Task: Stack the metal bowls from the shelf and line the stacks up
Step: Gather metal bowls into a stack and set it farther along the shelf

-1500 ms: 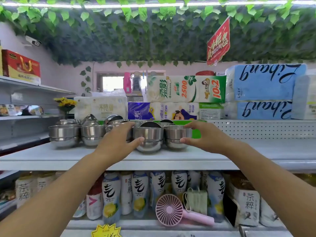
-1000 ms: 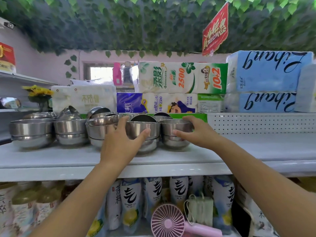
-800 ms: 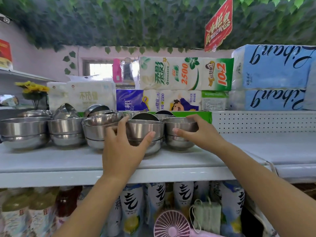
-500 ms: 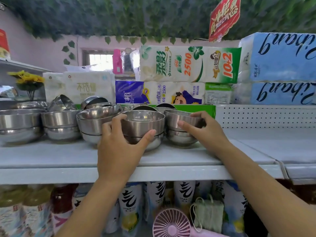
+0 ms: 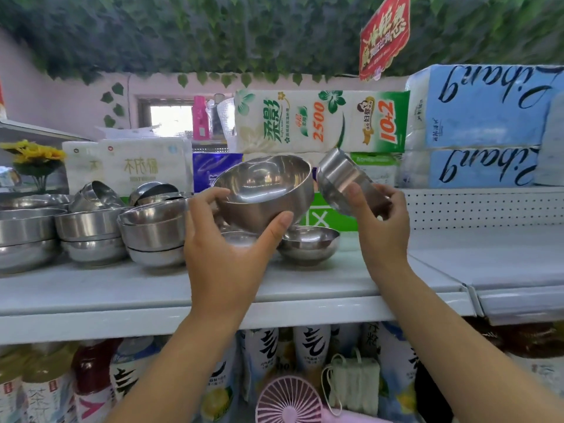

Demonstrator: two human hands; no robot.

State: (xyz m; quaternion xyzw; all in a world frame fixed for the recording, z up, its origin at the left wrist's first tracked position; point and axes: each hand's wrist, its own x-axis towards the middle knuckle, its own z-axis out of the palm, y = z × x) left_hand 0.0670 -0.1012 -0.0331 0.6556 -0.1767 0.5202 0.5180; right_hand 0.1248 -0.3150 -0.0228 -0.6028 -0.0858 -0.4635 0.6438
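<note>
My left hand [image 5: 232, 248] grips the larger bowl [image 5: 265, 190] round its wall from below, mouth up and a little tilted toward me, lifted clear of the shelf [image 5: 122, 285]. My right hand [image 5: 378, 221] pinches the smaller bowl [image 5: 341, 178] between thumb and fingers. It is tipped well off level, just beside the larger bowl at its three o'clock, and I cannot tell whether the two touch.

Directly under my hands, at six o'clock, two single bowls sit on the shelf: the one under my right hand [image 5: 308, 244] in plain view, the other [image 5: 241, 239] mostly hidden behind my left. The finished stacks [image 5: 152, 230] stand in a row at nine o'clock from my left hand.

These look like thin polished steel. I expect them to be light, rigid and slick, hard to damage but noisy, and prone to sliding out of a loose pinch. The rim seems the surest place to hold, with fingers over the lip and the thumb on the outer wall. Nested bowls may wedge, so I judge it best to lower them straight and level.
</note>
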